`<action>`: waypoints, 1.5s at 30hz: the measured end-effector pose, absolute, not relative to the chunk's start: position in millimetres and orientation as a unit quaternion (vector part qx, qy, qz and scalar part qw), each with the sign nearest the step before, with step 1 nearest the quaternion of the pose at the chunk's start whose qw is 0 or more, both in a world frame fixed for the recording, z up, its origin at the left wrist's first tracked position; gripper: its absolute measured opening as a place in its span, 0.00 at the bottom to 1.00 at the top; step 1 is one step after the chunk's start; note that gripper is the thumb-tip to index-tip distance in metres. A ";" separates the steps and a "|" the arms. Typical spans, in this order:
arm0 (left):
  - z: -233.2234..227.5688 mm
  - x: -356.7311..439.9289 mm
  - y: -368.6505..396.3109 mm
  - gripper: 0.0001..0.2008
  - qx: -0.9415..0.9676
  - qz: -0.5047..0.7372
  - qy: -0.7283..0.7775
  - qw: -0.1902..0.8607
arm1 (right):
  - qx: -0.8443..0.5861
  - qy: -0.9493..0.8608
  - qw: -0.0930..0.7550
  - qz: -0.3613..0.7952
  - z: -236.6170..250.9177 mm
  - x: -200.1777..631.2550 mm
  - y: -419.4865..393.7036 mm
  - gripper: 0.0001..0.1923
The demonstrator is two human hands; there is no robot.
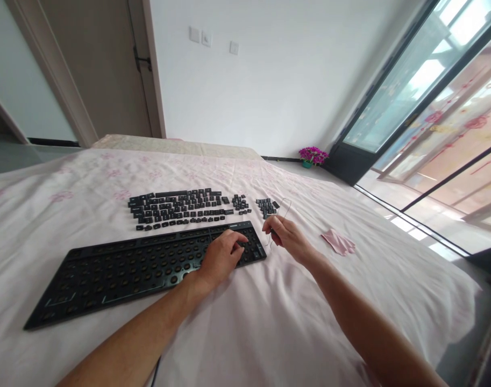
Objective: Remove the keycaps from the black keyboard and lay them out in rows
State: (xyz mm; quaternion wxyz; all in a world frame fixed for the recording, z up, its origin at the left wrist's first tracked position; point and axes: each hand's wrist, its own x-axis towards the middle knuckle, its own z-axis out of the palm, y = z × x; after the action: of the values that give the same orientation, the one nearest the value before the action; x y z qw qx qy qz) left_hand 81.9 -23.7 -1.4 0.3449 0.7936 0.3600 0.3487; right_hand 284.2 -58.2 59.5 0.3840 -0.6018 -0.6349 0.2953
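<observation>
The black keyboard [120,269] lies slanted on the bedding with its keycaps off, leaving rows of bare round key sockets. My left hand [223,251] rests on its right part, thumb and index finger apart, and nothing shows between them. Just off the keyboard's right end, my right hand [283,235] is closed around a thin wire keycap puller [286,204]. One wire loop sticks up past the fingers and thin prongs point down; the grip hides its middle. Behind the keyboard, loose black keycaps [180,204] lie in rows, with smaller groups of keycaps [240,203] farther right.
A pale pink flowered sheet [245,333] covers the bed. A crumpled pink cloth [339,242] lies right of my right hand. The keyboard's black cable [156,372] runs toward me. Purple flowers [313,155] stand on the floor by the glass door [390,107].
</observation>
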 end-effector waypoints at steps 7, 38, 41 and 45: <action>-1.8 83.5 -25.3 0.12 0.808 0.331 0.358 0.331 | -0.566 -0.618 0.402 0.368 46.3 282.4 -67.8 0.12; 3.9 107.0 -32.6 0.09 0.874 0.239 0.368 0.207 | -0.511 -0.741 0.354 0.253 28.7 275.6 -72.6 0.14; 2.8 107.8 -34.3 0.11 0.878 0.249 0.364 0.186 | -0.492 -0.750 0.376 0.232 26.2 273.6 -73.3 0.14; 2.4 107.6 -37.2 0.17 0.885 0.251 0.359 0.157 | -0.460 -0.765 0.405 0.196 22.7 270.4 -75.0 0.13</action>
State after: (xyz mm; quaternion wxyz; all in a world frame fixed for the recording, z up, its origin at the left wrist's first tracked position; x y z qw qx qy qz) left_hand 107.6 -37.2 2.4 0.1568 0.8854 0.3587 0.2508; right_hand 270.4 -75.0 22.7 0.4054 -0.4601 -0.7652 0.1958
